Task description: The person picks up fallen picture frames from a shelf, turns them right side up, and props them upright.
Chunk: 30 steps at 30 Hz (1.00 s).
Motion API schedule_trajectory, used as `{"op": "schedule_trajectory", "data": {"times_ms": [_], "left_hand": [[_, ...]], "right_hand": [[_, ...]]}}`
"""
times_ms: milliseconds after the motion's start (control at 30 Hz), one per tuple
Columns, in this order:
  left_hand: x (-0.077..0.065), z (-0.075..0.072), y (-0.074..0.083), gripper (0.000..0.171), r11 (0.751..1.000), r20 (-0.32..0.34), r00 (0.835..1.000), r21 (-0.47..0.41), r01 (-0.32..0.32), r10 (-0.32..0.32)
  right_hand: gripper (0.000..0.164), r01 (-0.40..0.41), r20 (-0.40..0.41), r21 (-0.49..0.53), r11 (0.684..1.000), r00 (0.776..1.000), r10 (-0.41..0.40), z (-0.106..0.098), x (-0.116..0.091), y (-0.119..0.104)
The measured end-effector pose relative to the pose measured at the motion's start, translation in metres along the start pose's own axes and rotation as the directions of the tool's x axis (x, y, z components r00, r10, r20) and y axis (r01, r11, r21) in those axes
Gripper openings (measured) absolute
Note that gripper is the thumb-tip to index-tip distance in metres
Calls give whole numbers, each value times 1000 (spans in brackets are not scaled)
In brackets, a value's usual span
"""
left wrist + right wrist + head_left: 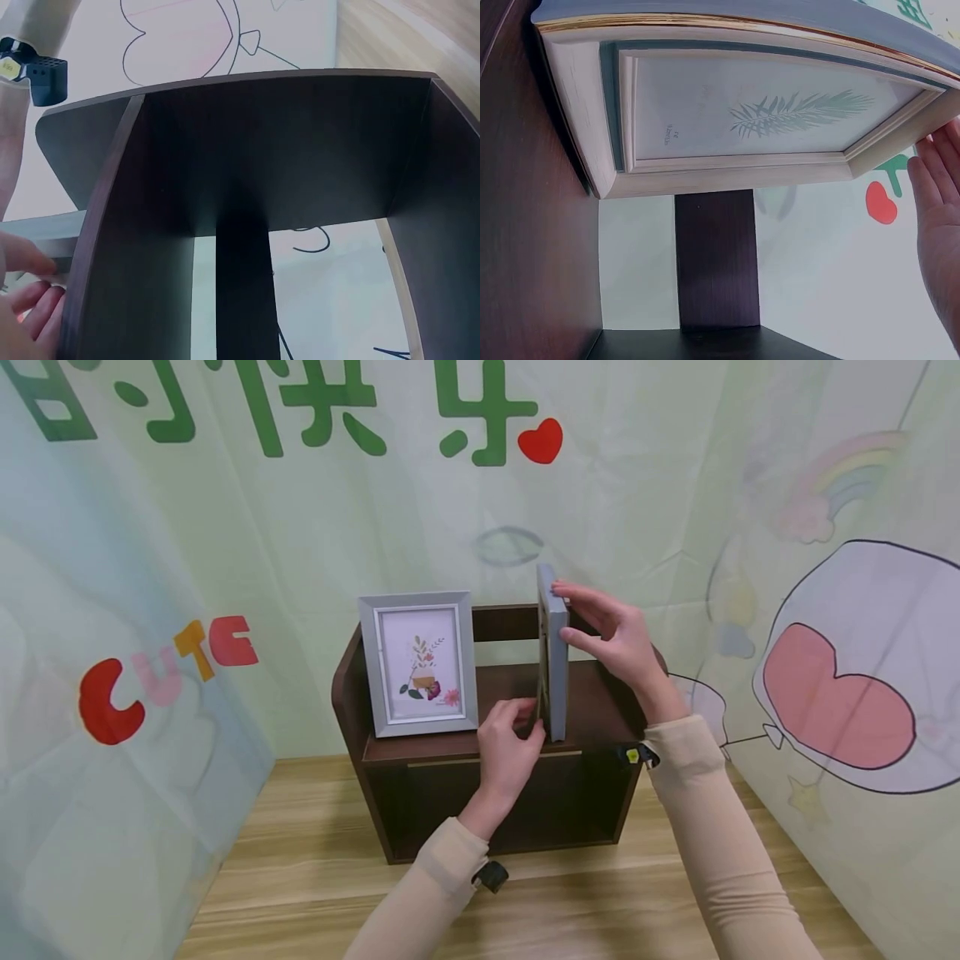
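A blue-grey picture frame (557, 677) stands upright and edge-on on the right part of the dark brown shelf unit's top board (498, 681). In the right wrist view, its front shows a feathery green leaf print (802, 112) inside a pale border. My left hand (504, 747) pinches at the frame's lower back side, thumb and fingers close together near the board. With fairly straight fingers, my right hand (622, 635) touches the frame's upper corner, thumb on the near edge. To the left, a grey picture frame (365, 652) with a flower print faces forward.
The shelf unit has a lower compartment (300, 142) below the top board and a raised side panel (348, 693) at the left. It stands on a wood-grain table (300, 877). Printed cloth (637, 485) surrounds the back and sides.
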<state>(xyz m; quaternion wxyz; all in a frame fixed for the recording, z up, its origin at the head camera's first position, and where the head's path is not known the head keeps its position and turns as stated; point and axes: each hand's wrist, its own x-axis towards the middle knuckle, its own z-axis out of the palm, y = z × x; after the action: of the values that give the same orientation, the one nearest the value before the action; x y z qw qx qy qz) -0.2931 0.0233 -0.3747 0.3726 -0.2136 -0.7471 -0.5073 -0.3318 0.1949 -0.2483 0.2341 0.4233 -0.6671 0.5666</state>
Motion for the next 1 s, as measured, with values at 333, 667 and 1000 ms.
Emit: {"op": "schedule_trajectory", "data": {"times_ms": [333, 667, 1000], "left_hand": [[2, -11, -1, 14, 999, -23, 999, 4, 42, -41], [4, -22, -4, 15, 998, -56, 997, 47, 50, -48], [7, -32, -8, 13, 991, -77, 997, 130, 13, -3]], "right_hand": [[46, -14, 21, -62, 998, 1000, 15, 8, 4, -13], [46, -34, 52, -123, 992, 998, 40, 20, 9, -28], [44, 9, 101, -107, 994, 995, 2, 30, 16, -27]]}}
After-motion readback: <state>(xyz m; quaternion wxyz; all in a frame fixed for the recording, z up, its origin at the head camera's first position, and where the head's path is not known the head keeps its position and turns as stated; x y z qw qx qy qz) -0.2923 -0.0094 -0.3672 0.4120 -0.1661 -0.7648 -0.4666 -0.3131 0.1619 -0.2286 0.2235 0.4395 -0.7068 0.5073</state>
